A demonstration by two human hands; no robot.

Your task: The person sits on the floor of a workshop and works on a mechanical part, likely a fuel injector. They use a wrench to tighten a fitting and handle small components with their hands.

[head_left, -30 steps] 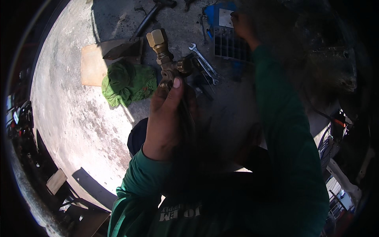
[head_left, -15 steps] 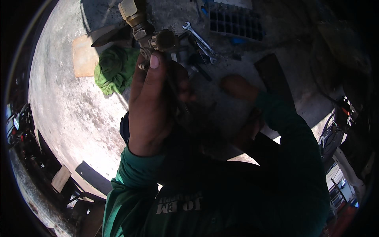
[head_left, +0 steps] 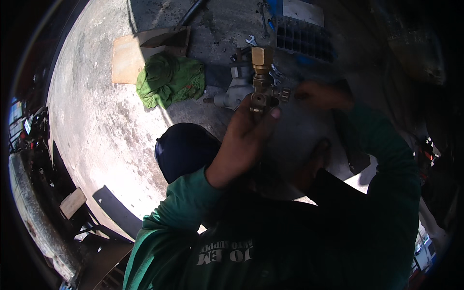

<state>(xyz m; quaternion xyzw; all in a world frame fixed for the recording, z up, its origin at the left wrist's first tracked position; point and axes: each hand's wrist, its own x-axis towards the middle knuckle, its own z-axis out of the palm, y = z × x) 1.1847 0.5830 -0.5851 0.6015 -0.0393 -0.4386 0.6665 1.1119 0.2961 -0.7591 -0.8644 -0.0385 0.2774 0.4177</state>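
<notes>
My left hand (head_left: 244,137) is closed round the lower end of a brass valve fitting (head_left: 261,77), held upright in front of me. Its large hex nut points away from me, and a ribbed round side knob (head_left: 284,94) sticks out to the right. My right hand (head_left: 321,95) is just right of that knob, apart from it, with curled fingers in shadow. Whatever those fingers may pinch cannot be made out. Behind the fitting, a grey metal housing (head_left: 227,99) rests on the floor, partly covered by the left hand and the fitting.
A crumpled green cloth (head_left: 169,82) lies left of the housing, against a brown board (head_left: 126,62). Beyond the fitting are an open-end wrench (head_left: 251,40) and a black compartment tray (head_left: 304,41). A dark bar (head_left: 193,12) lies at the far edge. My dark-clad knee (head_left: 186,150) rises at left.
My left hand has moved right and lower in view with the brass fitting, now more upright. My right hand has shifted right, staying beside it. The view has shifted, showing more floor at left.
</notes>
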